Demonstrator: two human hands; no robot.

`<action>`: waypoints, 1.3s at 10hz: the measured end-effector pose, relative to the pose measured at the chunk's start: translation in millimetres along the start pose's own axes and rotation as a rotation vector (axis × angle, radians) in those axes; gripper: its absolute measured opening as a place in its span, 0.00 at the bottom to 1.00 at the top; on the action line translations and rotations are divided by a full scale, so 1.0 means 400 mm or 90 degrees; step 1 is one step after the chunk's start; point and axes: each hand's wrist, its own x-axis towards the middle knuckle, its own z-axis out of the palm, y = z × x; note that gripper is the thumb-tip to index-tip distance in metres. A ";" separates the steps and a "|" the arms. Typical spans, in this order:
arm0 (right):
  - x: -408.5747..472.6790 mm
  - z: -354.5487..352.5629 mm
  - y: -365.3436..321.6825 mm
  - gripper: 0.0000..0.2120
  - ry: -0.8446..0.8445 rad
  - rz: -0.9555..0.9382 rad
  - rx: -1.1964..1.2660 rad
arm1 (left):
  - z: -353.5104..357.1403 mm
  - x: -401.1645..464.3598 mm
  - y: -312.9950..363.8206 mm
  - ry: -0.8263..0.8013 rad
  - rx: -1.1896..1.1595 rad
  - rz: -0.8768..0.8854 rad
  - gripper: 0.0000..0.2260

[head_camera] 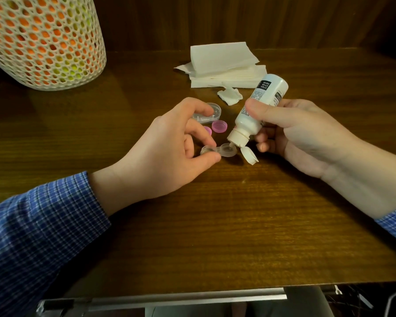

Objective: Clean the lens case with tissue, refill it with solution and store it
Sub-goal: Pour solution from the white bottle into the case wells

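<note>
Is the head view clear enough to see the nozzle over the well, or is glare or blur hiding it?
Head view: dim warm light, sharp at centre; solution bottle nozzle over the lens case right well, readable; soft glare on the table; wide-angle bending at edges.

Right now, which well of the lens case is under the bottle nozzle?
The right well; the left hand pinches the other well.

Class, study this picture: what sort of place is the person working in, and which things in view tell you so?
Probably a home desk or dressing table, not a workshop. Signs: the wooden table against a wood-panelled wall, a stack of tissues, and a mesh basket of coloured balls.
</note>
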 end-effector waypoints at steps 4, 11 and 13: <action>0.001 -0.001 0.000 0.26 0.008 0.007 -0.002 | 0.001 0.000 -0.001 -0.003 0.004 0.004 0.29; 0.000 0.002 0.000 0.24 0.004 0.007 0.006 | 0.000 0.000 0.000 -0.003 0.011 0.001 0.28; -0.001 0.001 -0.003 0.24 0.001 0.012 0.002 | -0.001 0.000 0.002 -0.006 0.011 0.001 0.28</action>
